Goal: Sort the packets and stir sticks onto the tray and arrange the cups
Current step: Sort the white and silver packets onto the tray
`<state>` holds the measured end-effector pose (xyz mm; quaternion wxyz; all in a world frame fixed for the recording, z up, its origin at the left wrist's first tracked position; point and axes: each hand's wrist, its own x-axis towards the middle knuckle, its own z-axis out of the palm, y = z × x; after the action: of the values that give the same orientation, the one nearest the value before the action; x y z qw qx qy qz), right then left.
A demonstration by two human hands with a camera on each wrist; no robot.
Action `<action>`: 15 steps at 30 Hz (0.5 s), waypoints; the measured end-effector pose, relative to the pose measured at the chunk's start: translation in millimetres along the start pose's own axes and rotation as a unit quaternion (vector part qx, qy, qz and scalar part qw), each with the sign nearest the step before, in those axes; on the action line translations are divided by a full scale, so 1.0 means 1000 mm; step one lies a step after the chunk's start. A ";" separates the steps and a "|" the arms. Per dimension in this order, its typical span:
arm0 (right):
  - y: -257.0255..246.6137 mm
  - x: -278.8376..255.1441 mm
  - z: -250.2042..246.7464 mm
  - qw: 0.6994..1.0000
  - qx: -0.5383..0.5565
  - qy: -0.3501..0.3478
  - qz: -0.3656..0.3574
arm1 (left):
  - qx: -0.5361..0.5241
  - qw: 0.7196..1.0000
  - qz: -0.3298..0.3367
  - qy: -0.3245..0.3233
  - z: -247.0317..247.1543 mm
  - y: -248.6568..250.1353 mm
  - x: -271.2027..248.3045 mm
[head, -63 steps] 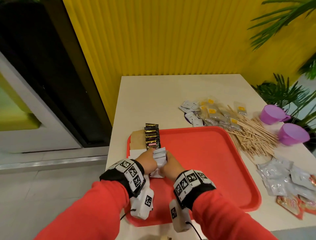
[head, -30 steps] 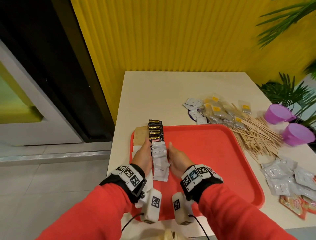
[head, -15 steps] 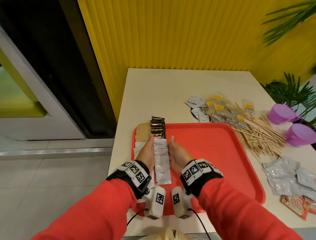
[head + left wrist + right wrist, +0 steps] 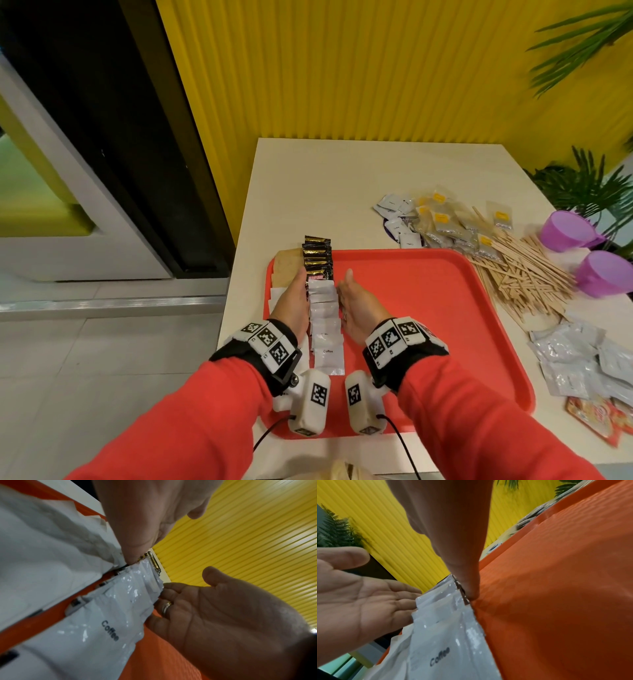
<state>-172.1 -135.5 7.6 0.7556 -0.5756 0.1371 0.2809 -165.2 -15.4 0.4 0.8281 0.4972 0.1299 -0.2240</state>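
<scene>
- Table (image 4: 342,178): cream top; it carries everything listed below.
- Tray (image 4: 428,325): red, rectangular, lying at the table's near edge and close to its left edge.
- Stir sticks (image 4: 524,274): a loose wooden heap on the table just off the tray's right edge.
- Silver packets (image 4: 579,359): a crumpled pile near the table's right edge, beside the tray's near right corner.
- Tea packets (image 4: 442,222): clear with yellow labels, mixed with small white sachets, beyond the tray's far edge.
- Cups (image 4: 565,231): two purple ones at the table's right edge, past the stir sticks, both tilted.
- White coffee packets (image 4: 325,322): an overlapped row running from the tray's near edge toward its far left corner; the nearest one reads "Coffee".
- Black coffee packets (image 4: 317,257): a shorter overlapped row carrying on from the white row and reaching over the tray's far edge.
- Napkins (image 4: 278,298): white and brown, along the tray's left edge, beside the rows.
- Your left hand (image 4: 294,301): flat and on edge, fingers straight, pressed against the left side of the white row; it grips nothing.
- Your right hand (image 4: 356,308): likewise flat with straight fingers against the row's right side, thumb raised, gripping nothing; it wears a ring (image 4: 167,607).
</scene>
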 end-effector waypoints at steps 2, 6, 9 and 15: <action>-0.001 -0.001 0.001 1.000 -0.007 -0.007 0.001 | 0.000 1.000 0.008 0.003 -0.001 0.001 0.002; 0.000 0.000 0.005 1.000 0.009 0.006 -0.003 | -0.003 1.000 0.009 -0.003 0.000 0.002 0.006; -0.001 0.000 0.003 1.000 -0.016 0.012 0.004 | -0.002 1.000 0.006 -0.002 0.000 0.004 0.007; -0.005 -0.009 0.002 1.000 -0.022 0.003 0.006 | 0.019 1.000 0.013 -0.006 -0.002 0.002 0.006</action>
<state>-177.2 -136.7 16.9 0.7406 -0.5922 0.1367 0.2867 -159.1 -13.9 -1.9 0.8222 0.5131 0.1139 -0.2186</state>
